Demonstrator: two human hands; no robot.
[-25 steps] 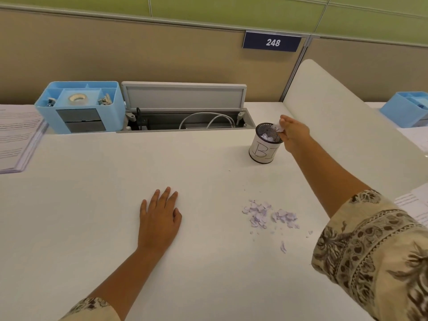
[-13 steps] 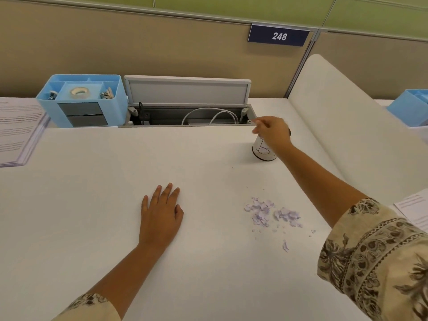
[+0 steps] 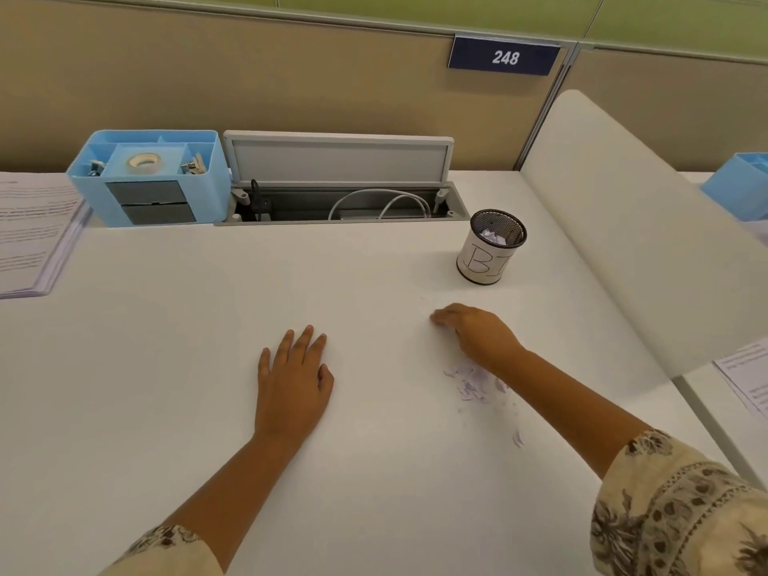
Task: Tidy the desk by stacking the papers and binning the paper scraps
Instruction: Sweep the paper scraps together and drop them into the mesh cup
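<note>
A small pile of pale lilac paper scraps [image 3: 473, 382] lies on the white desk [image 3: 166, 367], with one stray scrap [image 3: 517, 439] nearer me. My right hand [image 3: 478, 334] hovers palm down just over the far edge of the pile, its fingers loosely bent with tips near the desk and nothing seen in them. Behind it stands the black mesh bin [image 3: 490, 251] with a white label, crumpled scraps inside. My left hand [image 3: 291, 380] lies flat on the desk, fingers straight. A stack of printed papers [image 3: 29, 234] sits at the far left.
A blue desk organiser [image 3: 149, 176] and an open cable tray [image 3: 340, 201] with its lid up line the back edge. A white divider panel [image 3: 623, 243] slants along the right. Beyond it lie more printed sheets [image 3: 748, 376] and a second blue organiser [image 3: 739, 185].
My right hand left the bin's rim and came back toward me, down to the scrap pile, now covering part of it. The left hand stayed flat in place.
</note>
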